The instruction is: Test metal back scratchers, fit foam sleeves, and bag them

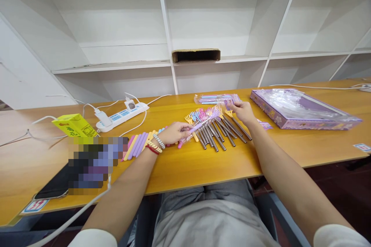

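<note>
The slim pink-and-purple stick in a clear plastic sleeve lies across the silver metal rods with coloured claw-like heads, its lower end pinched in the left hand. The flat clear-wrapped bundle beyond looks finished; the loose rods and pastel sticks seem left. The right hand is at the bundle's end, its grip unclear.

We've got wht open shelving across top of frame, yellowish wood-tone counter thru mid., dk reddish floor at lower R.
</note>
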Demonstrator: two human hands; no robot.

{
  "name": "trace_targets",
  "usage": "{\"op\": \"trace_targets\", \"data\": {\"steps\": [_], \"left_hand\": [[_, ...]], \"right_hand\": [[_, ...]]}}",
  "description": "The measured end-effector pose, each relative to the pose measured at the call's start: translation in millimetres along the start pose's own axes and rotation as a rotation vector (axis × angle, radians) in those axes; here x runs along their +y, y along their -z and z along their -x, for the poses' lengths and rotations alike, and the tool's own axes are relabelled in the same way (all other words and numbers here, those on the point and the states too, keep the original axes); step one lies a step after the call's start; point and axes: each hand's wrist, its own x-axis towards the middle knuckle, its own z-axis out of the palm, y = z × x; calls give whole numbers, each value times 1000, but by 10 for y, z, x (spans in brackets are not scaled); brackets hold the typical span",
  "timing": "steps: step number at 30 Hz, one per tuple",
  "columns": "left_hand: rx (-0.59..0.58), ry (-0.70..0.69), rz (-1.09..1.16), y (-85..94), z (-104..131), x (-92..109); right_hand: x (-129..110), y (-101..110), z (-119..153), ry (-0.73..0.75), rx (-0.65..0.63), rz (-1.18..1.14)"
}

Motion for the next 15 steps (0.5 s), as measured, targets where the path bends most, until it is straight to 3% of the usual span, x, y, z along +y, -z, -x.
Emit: {"op": "trace_targets", "data": {"steps": [3,9,15], "left_hand": [[8,1,0,5,-7,-25],[8,3,-6,11,-17,-42],[2,23,-22,9,-18,-30]], "right_hand": [[6,2,-4,-34,82,-101],[7,-55,0,-75,73,-344],[10,-97,-10,7,125,-288]]}}
